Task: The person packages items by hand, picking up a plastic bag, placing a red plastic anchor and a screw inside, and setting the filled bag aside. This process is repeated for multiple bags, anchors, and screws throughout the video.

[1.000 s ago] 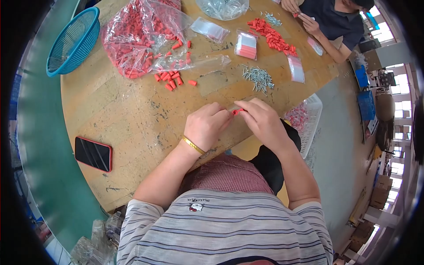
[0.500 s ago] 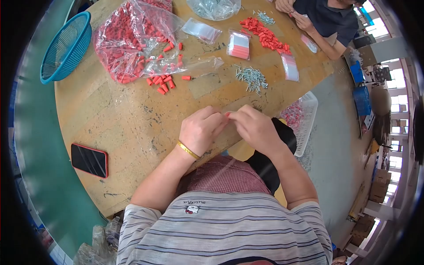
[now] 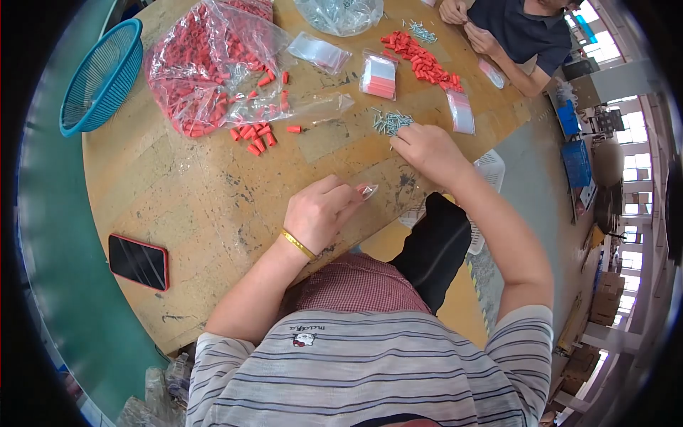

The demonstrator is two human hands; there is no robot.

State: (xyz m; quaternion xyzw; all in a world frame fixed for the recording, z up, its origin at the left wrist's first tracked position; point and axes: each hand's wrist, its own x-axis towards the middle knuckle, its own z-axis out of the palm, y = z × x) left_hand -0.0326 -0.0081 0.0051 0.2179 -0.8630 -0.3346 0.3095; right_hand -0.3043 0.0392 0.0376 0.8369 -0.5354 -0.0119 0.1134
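Note:
My left hand (image 3: pixel 316 213), with a yellow band at the wrist, is closed in a pinch on a small clear plastic bag (image 3: pixel 368 191) just above the table. Part of the bag is hidden by the fingers. My right hand (image 3: pixel 430 153) reaches to the near edge of a pile of silvery screws (image 3: pixel 388 122). Its fingers are pinched together, and what looks like a thin screw tip shows beneath them. Red plastic plugs (image 3: pixel 257 135) lie loose to the left, beside a big clear bag of red plugs (image 3: pixel 206 71).
A stack of small zip bags (image 3: pixel 378 75) lies behind the screws, with another stack (image 3: pixel 461 112) to the right. More red plugs (image 3: pixel 427 64) form a heap. A phone (image 3: pixel 139 261) and a blue basket (image 3: pixel 103 78) sit left. A co-worker's hands (image 3: pixel 473 28) are far right.
My right hand has left my left hand and moved forward to the screws. The small clear bag now shows in my left hand, which stays nearly in place.

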